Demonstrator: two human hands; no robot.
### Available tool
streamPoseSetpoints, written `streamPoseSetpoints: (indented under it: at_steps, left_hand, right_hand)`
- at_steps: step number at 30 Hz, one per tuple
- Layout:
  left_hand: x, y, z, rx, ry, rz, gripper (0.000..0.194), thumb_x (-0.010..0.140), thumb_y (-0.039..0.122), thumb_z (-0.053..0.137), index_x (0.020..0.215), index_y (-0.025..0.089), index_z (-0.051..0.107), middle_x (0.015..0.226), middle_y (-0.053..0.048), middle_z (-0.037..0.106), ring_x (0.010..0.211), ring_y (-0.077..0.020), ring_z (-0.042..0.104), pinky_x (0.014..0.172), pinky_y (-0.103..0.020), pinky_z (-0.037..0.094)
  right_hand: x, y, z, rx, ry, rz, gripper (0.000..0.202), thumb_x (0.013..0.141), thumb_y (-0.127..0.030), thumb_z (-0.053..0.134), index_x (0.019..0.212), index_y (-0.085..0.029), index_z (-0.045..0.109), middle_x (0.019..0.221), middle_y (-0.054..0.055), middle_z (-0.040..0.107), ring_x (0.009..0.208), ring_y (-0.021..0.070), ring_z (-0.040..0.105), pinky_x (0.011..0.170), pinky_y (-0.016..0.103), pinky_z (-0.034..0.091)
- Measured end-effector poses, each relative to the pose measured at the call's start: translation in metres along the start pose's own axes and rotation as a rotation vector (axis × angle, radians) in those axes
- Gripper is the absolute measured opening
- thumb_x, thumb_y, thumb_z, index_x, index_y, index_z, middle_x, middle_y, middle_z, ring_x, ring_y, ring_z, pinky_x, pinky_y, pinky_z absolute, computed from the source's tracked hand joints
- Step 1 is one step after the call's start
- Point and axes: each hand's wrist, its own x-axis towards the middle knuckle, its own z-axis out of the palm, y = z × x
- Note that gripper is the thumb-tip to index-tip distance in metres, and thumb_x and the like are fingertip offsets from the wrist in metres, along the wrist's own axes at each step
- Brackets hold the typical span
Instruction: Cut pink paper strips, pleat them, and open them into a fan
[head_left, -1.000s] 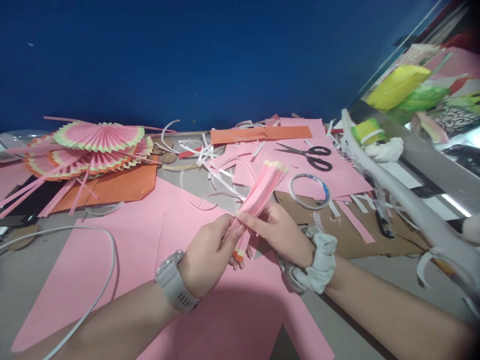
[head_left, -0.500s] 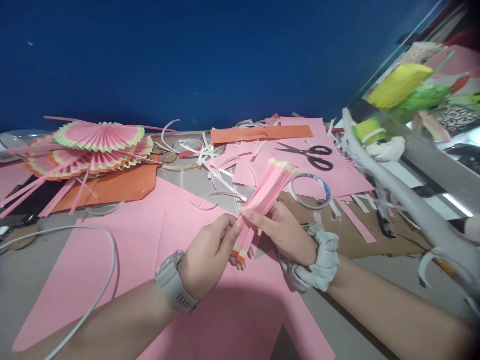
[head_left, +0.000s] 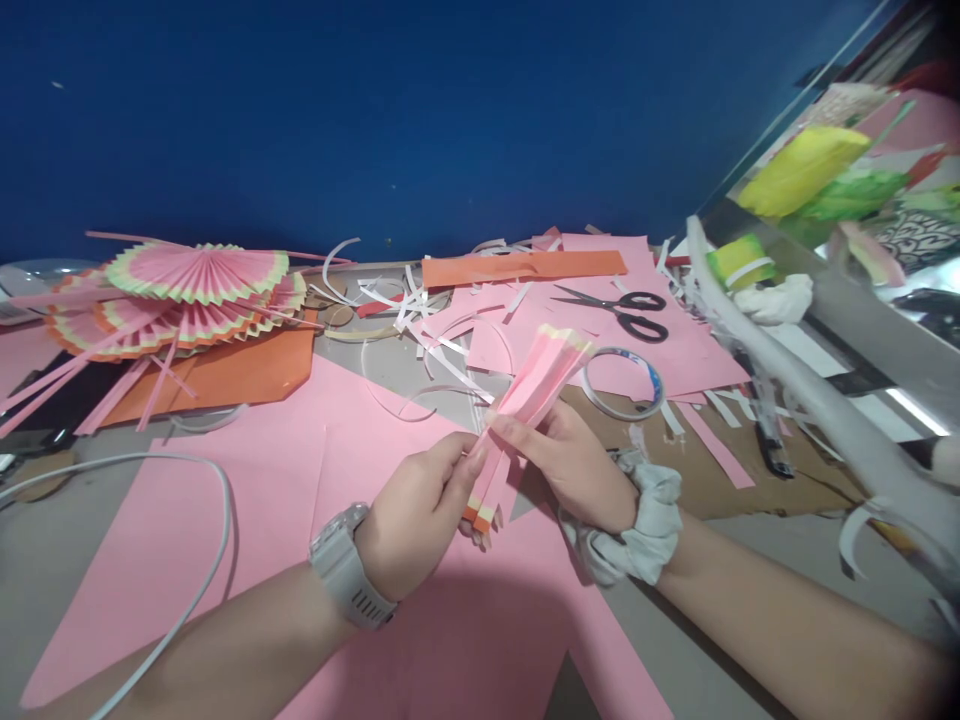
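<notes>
Between my hands is a pleated strip of pink paper (head_left: 541, 378), with pale yellow edging at its upper end and orange and yellow edging at its lower end. My left hand (head_left: 420, 505) pinches its lower middle, and its other fingertips show beneath the orange end. My right hand (head_left: 581, 460) grips the same pleats from the right, thumb on top. The upper end fans slightly beyond my fingers. Large pink paper sheets (head_left: 390, 450) lie under both hands. A roll of tape (head_left: 622, 383) sits just beyond my right hand, with black-handled scissors (head_left: 634, 312) behind it.
Finished pleated paper fans (head_left: 199, 275) with pink sticks lie at the left on an orange sheet (head_left: 277, 375). An orange strip (head_left: 525, 266) and white paper scraps (head_left: 412, 305) lie at the back. A white cable (head_left: 225, 500) loops at the left; cardboard (head_left: 712, 480) lies at the right.
Both hands keep their hold on the pleated paper. The paper has shifted very slightly downward, and its upper end looks a little narrower; otherwise little differs.
</notes>
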Motion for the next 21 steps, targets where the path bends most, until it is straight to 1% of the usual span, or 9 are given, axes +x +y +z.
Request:
streamPoseSetpoints:
  at_steps: [3, 6, 9, 11, 14, 16, 18, 21]
  left_hand:
    - [-0.0005, 0.0008, -0.0001, 0.022, 0.009, 0.013, 0.029, 0.092, 0.042, 0.03, 0.093, 0.018, 0.047, 0.066, 0.001, 0.058, 0.055, -0.0123, 0.063, 0.058, -0.025, 0.051]
    - [-0.001, 0.0007, -0.001, 0.122, 0.064, 0.072, 0.028, 0.091, 0.04, 0.034, 0.094, 0.018, 0.051, 0.071, 0.001, 0.057, 0.06, -0.0118, 0.059, 0.057, -0.024, 0.048]
    - [-0.0013, -0.0001, -0.0013, 0.222, 0.102, 0.104, 0.029, 0.092, 0.039, 0.033, 0.087, 0.018, 0.052, 0.07, 0.0, 0.057, 0.062, -0.0129, 0.056, 0.059, -0.025, 0.045]
    - [-0.0017, -0.0003, -0.0008, 0.207, 0.088, 0.096, 0.03, 0.092, 0.039, 0.031, 0.085, 0.018, 0.052, 0.067, 0.0, 0.058, 0.06, -0.0131, 0.056, 0.058, -0.025, 0.044]
    - [-0.0023, 0.0002, 0.0006, 0.106, 0.036, 0.065, 0.03, 0.093, 0.04, 0.029, 0.086, 0.018, 0.05, 0.06, 0.001, 0.059, 0.05, -0.0124, 0.057, 0.054, -0.024, 0.045]
    - [-0.0026, 0.0008, 0.0011, 0.05, 0.006, 0.045, 0.031, 0.092, 0.04, 0.028, 0.084, 0.019, 0.049, 0.059, 0.002, 0.059, 0.047, -0.0124, 0.058, 0.053, -0.024, 0.046]
    - [-0.0026, 0.001, 0.0009, 0.057, 0.018, 0.047, 0.031, 0.092, 0.04, 0.03, 0.083, 0.018, 0.05, 0.062, 0.0, 0.06, 0.052, -0.0132, 0.059, 0.055, -0.024, 0.046]
    - [-0.002, 0.0004, -0.0003, 0.139, 0.071, 0.089, 0.028, 0.091, 0.038, 0.035, 0.088, 0.017, 0.053, 0.071, -0.001, 0.062, 0.064, -0.0146, 0.059, 0.062, -0.025, 0.045]
  right_hand:
    - [0.0008, 0.0004, -0.0018, -0.012, 0.021, -0.009, 0.022, 0.082, -0.036, 0.054, 0.074, -0.015, 0.055, 0.068, 0.0, 0.057, 0.064, 0.0132, 0.053, 0.064, 0.026, 0.045]
    - [0.0011, -0.001, -0.0017, -0.034, 0.012, -0.027, 0.02, 0.078, -0.032, 0.06, 0.069, -0.014, 0.057, 0.062, -0.003, 0.054, 0.06, 0.0105, 0.049, 0.06, 0.022, 0.043]
    - [0.0007, -0.0021, 0.0012, -0.042, -0.004, -0.056, 0.02, 0.078, -0.032, 0.061, 0.067, -0.015, 0.058, 0.062, -0.003, 0.054, 0.058, 0.0094, 0.048, 0.056, 0.021, 0.041]
    - [0.0004, -0.0017, 0.003, -0.028, 0.022, -0.057, 0.021, 0.079, -0.034, 0.058, 0.07, -0.015, 0.058, 0.064, -0.002, 0.055, 0.059, 0.0099, 0.05, 0.057, 0.022, 0.042]
    - [0.0001, -0.0009, 0.0039, 0.035, 0.071, -0.032, 0.021, 0.081, -0.036, 0.056, 0.076, -0.016, 0.059, 0.07, 0.0, 0.058, 0.066, 0.0124, 0.054, 0.063, 0.025, 0.045]
    - [0.0002, -0.0017, 0.0035, 0.058, 0.075, -0.018, 0.02, 0.08, -0.036, 0.057, 0.079, -0.016, 0.059, 0.075, 0.001, 0.06, 0.071, 0.0142, 0.056, 0.067, 0.027, 0.046]
    - [0.0003, -0.0036, 0.0031, 0.046, 0.075, -0.024, 0.018, 0.08, -0.034, 0.057, 0.081, -0.016, 0.06, 0.076, 0.001, 0.06, 0.075, 0.0152, 0.057, 0.071, 0.029, 0.046]
    - [0.0005, -0.0061, 0.0034, -0.016, 0.047, -0.057, 0.015, 0.076, -0.031, 0.062, 0.072, -0.016, 0.058, 0.066, -0.001, 0.055, 0.071, 0.0138, 0.055, 0.069, 0.026, 0.046]
